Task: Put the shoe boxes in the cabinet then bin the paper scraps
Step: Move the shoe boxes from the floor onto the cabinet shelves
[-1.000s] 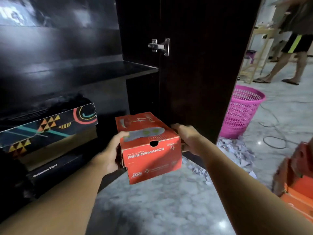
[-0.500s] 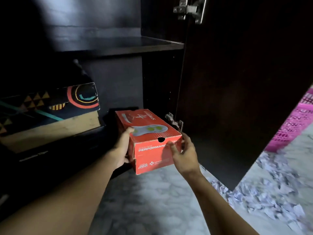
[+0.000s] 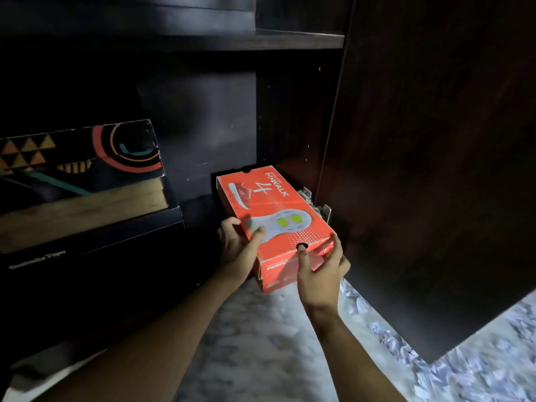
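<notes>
From the head camera, the red shoe box point(image 3: 272, 219) was held lengthways in both hands at the mouth of the dark cabinet point(image 3: 203, 126). Its far end lay inside the lower compartment, under the shelf point(image 3: 290, 39). Its near end stuck out over the pale marbled floor point(image 3: 261, 329). Whether the box rested on the cabinet's base could not be told.

The left hand point(image 3: 240, 245) gripped the box's left side, with the thumb lying across the lid over the printed shoe sole. The right hand point(image 3: 319, 274) grasped the near right corner. One finger lay up the front face just below the round finger hole, and the others wrapped around the right edge.

Just beside the box on the right, a metal hinge point(image 3: 316, 203) showed where the open door point(image 3: 435, 140) met the cabinet. To the left, well apart from the red box, a patterned box point(image 3: 87, 158) with triangles and rings sat on top of a black box point(image 3: 87, 250). Paper scraps point(image 3: 464, 358) lay scattered on the floor below the door's lower edge.
</notes>
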A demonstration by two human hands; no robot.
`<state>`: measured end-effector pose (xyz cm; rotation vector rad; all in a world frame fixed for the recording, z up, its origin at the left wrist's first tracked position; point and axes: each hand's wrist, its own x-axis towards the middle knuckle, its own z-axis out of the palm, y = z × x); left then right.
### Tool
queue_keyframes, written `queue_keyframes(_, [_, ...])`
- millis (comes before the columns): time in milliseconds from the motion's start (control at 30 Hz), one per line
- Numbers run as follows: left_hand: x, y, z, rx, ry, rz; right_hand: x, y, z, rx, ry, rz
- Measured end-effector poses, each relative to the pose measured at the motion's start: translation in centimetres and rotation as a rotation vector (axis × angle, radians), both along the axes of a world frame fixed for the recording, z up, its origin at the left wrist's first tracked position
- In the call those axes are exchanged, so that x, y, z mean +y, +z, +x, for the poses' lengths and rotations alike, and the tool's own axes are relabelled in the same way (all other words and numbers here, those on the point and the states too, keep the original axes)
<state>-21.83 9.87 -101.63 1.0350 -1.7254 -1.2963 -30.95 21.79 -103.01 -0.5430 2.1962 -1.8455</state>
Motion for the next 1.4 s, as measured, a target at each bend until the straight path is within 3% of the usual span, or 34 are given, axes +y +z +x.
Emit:
queue_keyframes(100, [1.0, -1.2, 1.3, -0.145, -0.145, -0.240, -0.4, -0.6, 0.4, 0.046, -0.002, -0.017])
queue_keyframes(167, [-0.1, -1.7, 1.8, -0.186, -0.212, -0.294, -0.5, -1.2, 0.4, 0.118, 0.057, 0.010])
queue_keyframes(367, [-3.9, -1.7, 0.5, -0.031, -0.032, -0.121, -3.2, -0.9, -1.1, 0.310, 0.402, 0.331])
queue_keyframes(500, [-4.9, -0.6, -0.6, -0.121, 0.006, -0.112, -6.2, -0.2, -2.2, 0.306, 0.471, 0.471])
queue_keyframes(800, [-5.3, 0.3, -0.1, -0.193, -0.097, -0.134, -7.4, -1.7, -1.2, 0.280, 0.405, 0.422])
queue_keyframes(1000, [-4.7, 1.4, 0.4, -0.338, -0.099, -0.074, -5.6, -0.5, -2.2, 0.284, 0.388, 0.408])
queue_keyframes(1267, [0.8, 2.8, 2.6, -0.601, -0.117, -0.125, 2.7, 2.9, -1.7, 0.212, 0.332, 0.459])
queue_keyframes(1400, [4.5, 4.7, 1.5, -0.625, -0.213, -0.210, 8.4, 4.8, -0.2, 0.181, 0.273, 0.429])
